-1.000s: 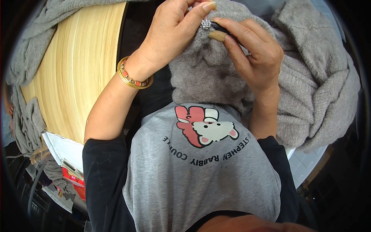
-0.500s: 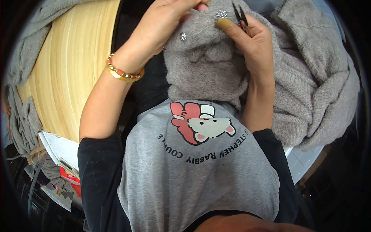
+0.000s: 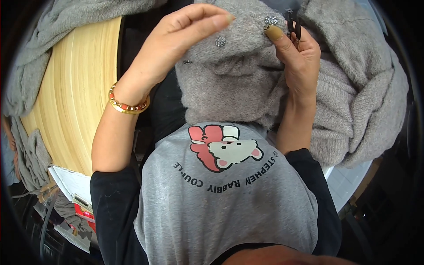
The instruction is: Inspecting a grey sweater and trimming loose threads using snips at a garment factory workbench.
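Note:
A fuzzy grey-brown knit garment (image 3: 229,90) lies gathered over my lap. Along it sit a sparkly silver button (image 3: 271,20) and another sparkly button (image 3: 220,41), with a third showing edge-on at the left fold. My right hand (image 3: 300,55) grips the knit beside the first button, its thumb in a tan finger cover (image 3: 274,33). Tucked in the same hand is a pair of small black thread snips (image 3: 294,30), blades pointing away from me. Above the knit, my left hand (image 3: 194,28) pinches thumb and forefinger together; whatever is between the tips is too small to make out.
A pale wooden table (image 3: 77,97) curves along the left, with a grey knit piece (image 3: 84,15) across its far end. More bulky knitwear (image 3: 362,88) is heaped at the right over a pale plastic surface (image 3: 349,185). At the far left edge, part of another person (image 3: 9,145) shows.
My left hand has drawn toward me and slightly left, its fingertips now in full view. My right hand has shifted a little right and nearer with the knit and snips.

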Demonstrator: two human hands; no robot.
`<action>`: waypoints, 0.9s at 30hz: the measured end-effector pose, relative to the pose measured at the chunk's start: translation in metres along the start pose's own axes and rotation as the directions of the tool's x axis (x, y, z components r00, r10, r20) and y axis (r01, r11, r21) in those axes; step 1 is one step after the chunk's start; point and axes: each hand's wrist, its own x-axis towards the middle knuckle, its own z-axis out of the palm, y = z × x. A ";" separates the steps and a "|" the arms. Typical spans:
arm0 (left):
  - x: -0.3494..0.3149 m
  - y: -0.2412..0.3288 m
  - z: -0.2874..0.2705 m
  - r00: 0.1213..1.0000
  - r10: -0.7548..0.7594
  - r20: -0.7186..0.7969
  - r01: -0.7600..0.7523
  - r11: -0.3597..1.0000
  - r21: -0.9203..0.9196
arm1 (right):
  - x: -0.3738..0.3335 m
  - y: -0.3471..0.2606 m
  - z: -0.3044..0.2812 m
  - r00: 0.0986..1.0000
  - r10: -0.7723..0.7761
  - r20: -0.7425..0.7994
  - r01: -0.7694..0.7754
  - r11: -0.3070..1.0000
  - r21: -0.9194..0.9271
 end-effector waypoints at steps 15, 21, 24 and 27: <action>0.002 0.020 0.016 0.926 0.345 -0.151 -0.277 0.896 0.346 | 0.005 -0.005 0.016 0.998 0.059 0.019 -0.057 0.992 -0.110; 0.040 -0.031 0.004 0.447 0.886 -0.125 -0.894 0.448 -0.019 | 0.002 -0.017 0.029 0.990 -0.108 0.088 0.122 0.975 -0.183; 0.037 -0.032 0.003 0.509 0.847 -0.154 -0.861 0.501 -0.094 | 0.000 -0.021 0.031 0.968 -0.147 0.203 0.190 0.959 -0.212; 0.000 0.020 0.010 0.884 0.430 -0.181 -0.333 0.853 0.401 | 0.000 -0.018 0.033 0.945 -0.131 0.298 0.197 0.960 -0.201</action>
